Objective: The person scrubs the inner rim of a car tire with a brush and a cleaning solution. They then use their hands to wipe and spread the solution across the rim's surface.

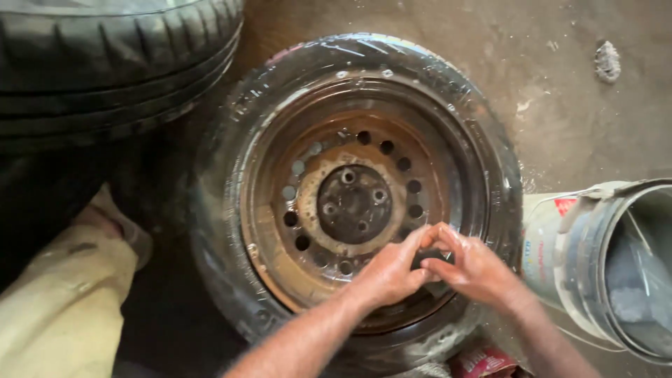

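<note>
Rusty wheel rim (350, 203) under left hand (388, 273) and right hand (476, 269), both pinching something small and dark; bucket (602, 259) just beside.

Two bare hands and forearms, no gloves, no sleeves

The left hand (388, 273) and the right hand (476, 269) are uncovered, with no gloves, rings or wristbands to be seen. Both forearms are bare as far as the bottom edge of the picture; no cuff or sleeve shows on either. The backs of the hands and the knuckles look wet and glossy, with a thin film of grime. Fine hair shows along the left forearm.
</note>
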